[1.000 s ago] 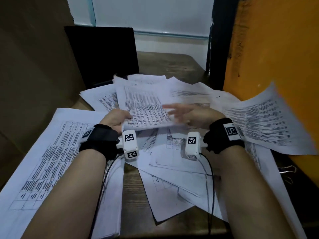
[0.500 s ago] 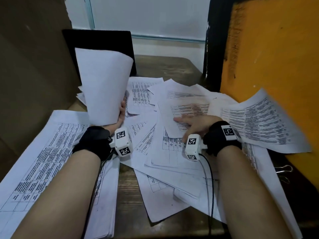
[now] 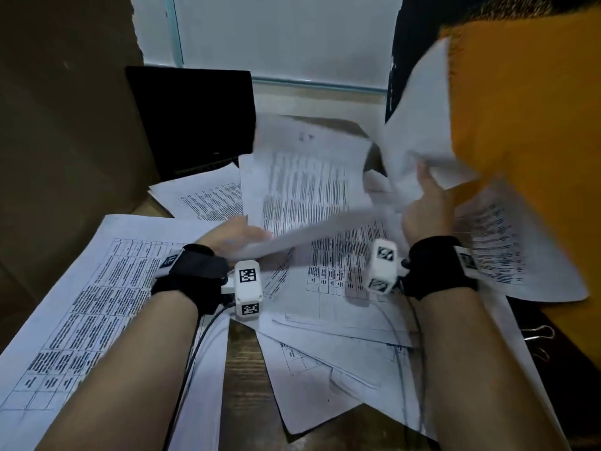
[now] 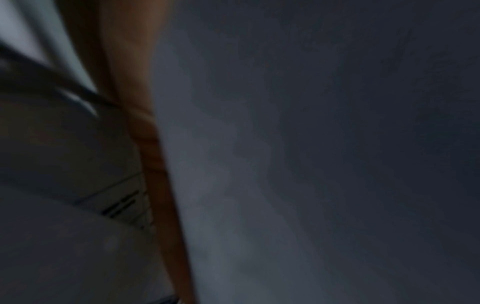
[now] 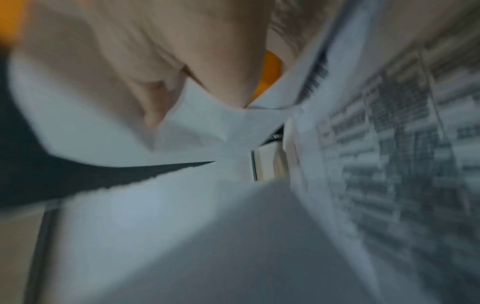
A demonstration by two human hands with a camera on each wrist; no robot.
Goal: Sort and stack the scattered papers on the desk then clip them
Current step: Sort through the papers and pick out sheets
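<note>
Printed white papers (image 3: 354, 307) lie scattered over the wooden desk (image 3: 244, 362). My left hand (image 3: 237, 237) holds a printed sheet (image 3: 309, 187) by its lower left edge, the sheet raised and tilted over the pile. My right hand (image 3: 426, 203) pinches a blank-backed sheet (image 3: 419, 131) and lifts it up at the right; the right wrist view shows the thumb and fingers (image 5: 155, 98) pressed on that paper (image 5: 213, 123). The left wrist view is dark and blurred, with only paper (image 4: 285, 164) close to the lens.
A large table-printed sheet (image 3: 84, 304) lies at the left under my left forearm. A black laptop (image 3: 192, 122) stands at the back. An orange surface (image 3: 533, 141) rises at the right, and metal binder clips (image 3: 540, 333) lie beside it at the desk's right edge.
My left hand has brought its upright sheet down and right, over the pile. My right hand left the pile, took hold of a sheet and raised it at the right.
</note>
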